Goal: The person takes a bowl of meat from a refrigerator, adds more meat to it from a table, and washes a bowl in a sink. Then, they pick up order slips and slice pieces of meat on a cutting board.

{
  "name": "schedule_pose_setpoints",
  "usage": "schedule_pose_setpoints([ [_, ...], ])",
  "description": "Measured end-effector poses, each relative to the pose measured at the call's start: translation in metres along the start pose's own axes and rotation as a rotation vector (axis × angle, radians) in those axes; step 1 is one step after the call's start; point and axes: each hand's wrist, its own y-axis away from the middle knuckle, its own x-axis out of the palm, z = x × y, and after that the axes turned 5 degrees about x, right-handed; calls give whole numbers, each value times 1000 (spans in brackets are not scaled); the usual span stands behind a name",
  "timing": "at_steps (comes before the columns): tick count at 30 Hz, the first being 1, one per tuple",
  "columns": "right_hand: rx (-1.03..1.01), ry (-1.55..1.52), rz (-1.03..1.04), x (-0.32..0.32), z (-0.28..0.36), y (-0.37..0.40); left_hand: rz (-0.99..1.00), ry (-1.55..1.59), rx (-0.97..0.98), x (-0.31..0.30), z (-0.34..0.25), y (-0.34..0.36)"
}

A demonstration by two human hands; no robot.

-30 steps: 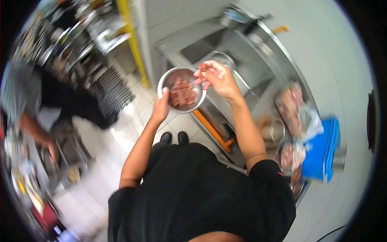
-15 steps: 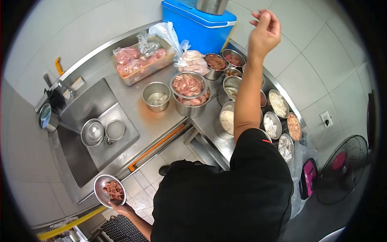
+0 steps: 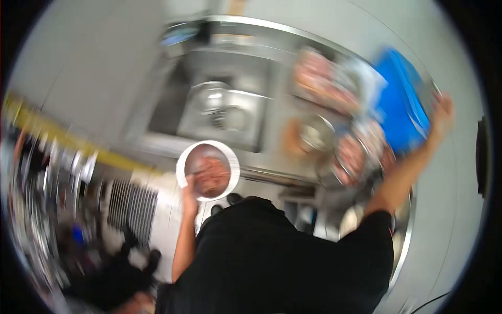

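My left hand (image 3: 190, 192) grips the near left rim of a metal bowl (image 3: 235, 168), its thumb over the edge. Cut raw meat (image 3: 214, 176) lies in the bowl, which I hold in front of the sink's near edge. My right arm stretches far out to the right, across the tubs. At its end my right hand (image 3: 443, 109) is beside a blue cooler box (image 3: 400, 102), close to the wall, its fingers smeared by motion. Under and beyond that forearm, metal tubs of meat (image 3: 349, 158) are partly hidden.
Metal bowls (image 3: 212, 98) sit in the sink (image 3: 172, 112). A plastic box of bagged meat (image 3: 324, 86) and a tub with pale contents (image 3: 315, 134) stand on the counter. Lower left, a blurred person in dark clothes (image 3: 112, 269) is near a floor mat (image 3: 132, 212).
The view has swung left, so sink and counter appear farther right. My left hand has brought the bowl closer in front of me. My right hand now appears lower, beside the cooler.
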Motion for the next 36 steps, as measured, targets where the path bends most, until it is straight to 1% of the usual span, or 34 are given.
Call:
schedule_pose_setpoints([
  [1,141,123,-63,37,60,7,34,202,-64,7,-21,12],
  [2,-20,78,-76,65,81,13,-21,176,-51,9,-38,29],
  [3,-142,-202,6,99,107,24,21,350,-79,6,-27,35],
  [4,-91,-219,165,131,136,33,-31,417,-14,13,-32,41],
  [5,-171,-276,385,165,163,43,80,336,7,4,-24,41],
  [6,-264,-334,596,198,183,52,-43,421,79,13,-3,45],
  [7,-317,-328,878,232,195,61,-88,372,118,19,-3,48],
  [8,-476,-376,1071,256,230,90,-209,303,190,27,-20,54],
  [9,-733,-379,1243,291,244,99,-295,309,163,30,-8,57],
  [10,-809,-464,1400,320,260,119,-370,275,127,33,-6,63],
  [11,-874,-550,1557,358,262,142,-440,228,77,41,-2,60],
  [13,-1109,-697,1698,419,265,185,-592,318,66,60,20,52],
  [15,-1301,-741,1802,463,269,223,-797,321,70,83,39,42],
  [17,-1419,-751,1973,531,261,267,-1005,192,-58,105,43,35],
  [18,-1452,-804,2053,545,266,300,-1130,192,-5,114,62,31],
  [19,-1463,-871,2133,565,262,333,-1203,193,-2,122,74,23],
  [21,-1495,-944,2270,598,242,402,-1415,279,-148,136,106,7],
  [22,-1589,-1022,2325,609,236,442,-1481,291,-109,136,141,-3],
  [23,-1682,-1092,2376,615,229,479,-1529,283,-84,142,156,-15],
  [24,-1797,-1116,2371,617,223,511,-1630,288,-117,147,164,-26],
  [25,-1915,-1097,2369,588,241,539,-1715,320,-152,137,158,-9],
  [27,-1981,-1235,2471,577,236,610,-1861,303,-129,136,171,-14],
  [28,-2067,-1376,2379,571,238,634,-1920,248,-186,132,192,-17],
  [29,-2144,-1514,2273,562,239,657,-1947,241,-173,132,203,-18],
  [31,-2195,-1674,2198,549,238,697,-2037,324,-162,131,234,-29],
  [32,-2147,-1757,2181,532,245,714,-2045,321,-157,126,255,-23],
  [34,-2049,-1929,2152,509,261,736,-2164,312,-110,122,290,-19],
  [35,-2017,-1982,2156,499,269,748,-2177,317,-114,125,292,-23],
  [36,-2004,-2007,2061,485,281,755,-2254,303,-72,125,291,-21],
])
